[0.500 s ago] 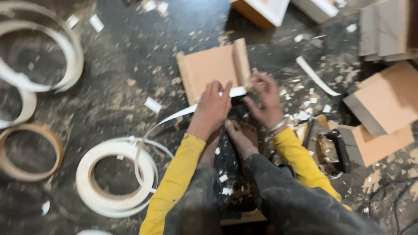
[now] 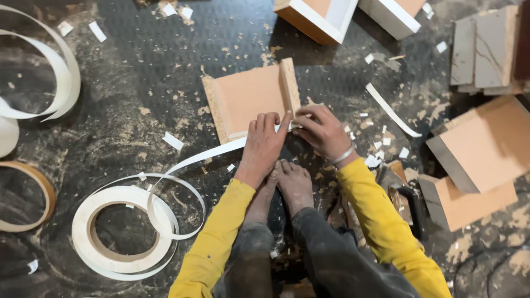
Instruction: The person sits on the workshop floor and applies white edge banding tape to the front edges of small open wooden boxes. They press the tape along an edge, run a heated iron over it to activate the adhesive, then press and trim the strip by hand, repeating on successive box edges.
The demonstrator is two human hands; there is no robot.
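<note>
Board (image 2: 251,99) near edge hidden under hands (image 2: 292,135).

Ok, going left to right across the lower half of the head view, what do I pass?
Brown tape ring → white edge-band roll → left hand pressing the white strip → right hand → stacked board offcuts.

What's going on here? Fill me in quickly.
A person in yellow sleeves sits on a dark, dusty floor with bare feet forward. The left hand presses a white edging strip against the near edge of a small chipboard panel; the right hand works at the panel's corner. The strip runs back to a white roll. More panels and offcuts lie about.
</note>
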